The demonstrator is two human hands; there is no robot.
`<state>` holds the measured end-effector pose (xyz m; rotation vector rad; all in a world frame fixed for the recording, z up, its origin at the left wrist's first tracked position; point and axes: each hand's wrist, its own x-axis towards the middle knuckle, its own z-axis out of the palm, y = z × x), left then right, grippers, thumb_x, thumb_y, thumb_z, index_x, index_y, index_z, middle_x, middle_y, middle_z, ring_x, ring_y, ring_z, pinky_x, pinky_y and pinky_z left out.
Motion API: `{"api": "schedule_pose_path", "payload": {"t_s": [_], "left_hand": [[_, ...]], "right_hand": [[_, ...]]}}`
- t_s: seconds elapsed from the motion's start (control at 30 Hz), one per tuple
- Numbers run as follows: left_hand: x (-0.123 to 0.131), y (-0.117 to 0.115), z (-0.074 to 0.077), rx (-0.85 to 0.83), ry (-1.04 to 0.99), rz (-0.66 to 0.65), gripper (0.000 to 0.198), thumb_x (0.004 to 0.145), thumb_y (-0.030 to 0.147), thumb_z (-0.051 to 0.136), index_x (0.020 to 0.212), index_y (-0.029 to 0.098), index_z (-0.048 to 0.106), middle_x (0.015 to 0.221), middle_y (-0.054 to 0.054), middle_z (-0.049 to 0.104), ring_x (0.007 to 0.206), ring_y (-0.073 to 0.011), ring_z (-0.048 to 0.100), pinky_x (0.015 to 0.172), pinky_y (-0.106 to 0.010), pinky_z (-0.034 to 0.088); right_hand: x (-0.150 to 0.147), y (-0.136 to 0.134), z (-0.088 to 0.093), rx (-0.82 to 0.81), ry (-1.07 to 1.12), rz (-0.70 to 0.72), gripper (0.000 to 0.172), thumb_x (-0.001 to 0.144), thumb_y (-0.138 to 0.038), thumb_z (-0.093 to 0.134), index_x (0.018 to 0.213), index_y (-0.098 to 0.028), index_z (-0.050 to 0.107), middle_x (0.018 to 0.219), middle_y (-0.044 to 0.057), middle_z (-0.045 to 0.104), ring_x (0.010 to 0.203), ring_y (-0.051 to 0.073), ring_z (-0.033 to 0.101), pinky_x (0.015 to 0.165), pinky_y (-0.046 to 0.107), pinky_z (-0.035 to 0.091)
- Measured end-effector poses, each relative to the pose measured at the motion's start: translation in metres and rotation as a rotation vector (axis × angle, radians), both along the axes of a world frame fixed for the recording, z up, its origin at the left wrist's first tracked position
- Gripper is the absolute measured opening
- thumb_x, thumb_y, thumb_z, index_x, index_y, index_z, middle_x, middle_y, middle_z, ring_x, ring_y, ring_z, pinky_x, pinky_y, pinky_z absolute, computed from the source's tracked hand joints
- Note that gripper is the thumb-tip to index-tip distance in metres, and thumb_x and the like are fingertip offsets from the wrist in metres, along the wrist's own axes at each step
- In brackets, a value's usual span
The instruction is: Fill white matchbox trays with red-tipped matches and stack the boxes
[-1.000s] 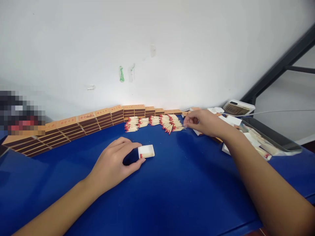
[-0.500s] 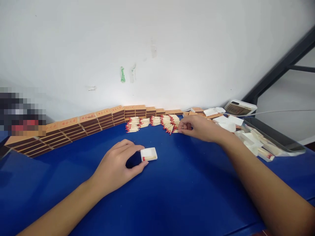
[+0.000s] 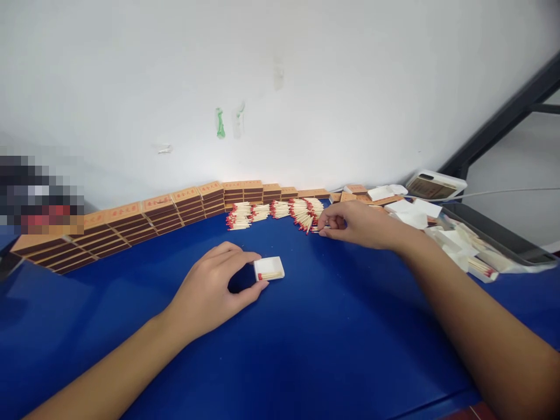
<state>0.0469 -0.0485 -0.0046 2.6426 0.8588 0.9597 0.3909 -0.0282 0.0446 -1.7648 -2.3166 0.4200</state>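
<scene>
My left hand (image 3: 219,283) grips a small white matchbox tray (image 3: 272,266) by its left end, thumb at the front and fingers behind. A few red-headed matches (image 3: 271,275) lie along the tray's near side; the rest of its white bottom shows. My right hand (image 3: 350,223) is closed in a pinch at the right end of a row of loose matches (image 3: 283,210). Some match ends show at its fingertips; how many it pinches is hidden. The row lies in several fanned heaps behind the tray.
Stacked matchboxes (image 3: 144,219) line the wall on the left and behind the matches. At right lie white trays and papers (image 3: 409,213), a tray with matches (image 3: 482,270), a dark bin (image 3: 503,230), a white case (image 3: 437,185) and a cable. A blurred patch covers the far left.
The view has shifted slightly, so most things sit a little higher and further right. My left hand still holds the tray; my right hand stays pinched at the match row.
</scene>
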Motion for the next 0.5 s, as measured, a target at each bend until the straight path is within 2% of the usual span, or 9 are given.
{"api": "schedule_pose_path", "payload": {"t_s": [0.27,0.5], "left_hand": [[-0.0003,-0.0012,0.0024,-0.028,0.013,0.007,0.025,0.095,0.031,0.076,0.118,0.022,0.074,0.106,-0.006,0.078,0.100,-0.0236,0.070,0.086,-0.039,0.060],[0.0009,-0.0001,0.0011,-0.031,0.009,0.002,0.024,0.095,0.030,0.077,0.117,0.023,0.073,0.106,-0.005,0.078,0.099,-0.0228,0.070,0.086,-0.039,0.059]], "right_hand": [[-0.0014,0.0023,-0.0008,-0.011,0.026,0.000,0.025,0.092,-0.045,0.064,0.087,-0.023,0.073,0.072,0.002,0.064,0.065,0.018,0.054,0.060,0.029,0.038],[0.0026,0.0046,-0.0066,-0.047,0.019,-0.022,0.027,0.094,-0.046,0.063,0.084,-0.021,0.067,0.075,0.003,0.067,0.066,0.019,0.055,0.060,0.031,0.039]]}}
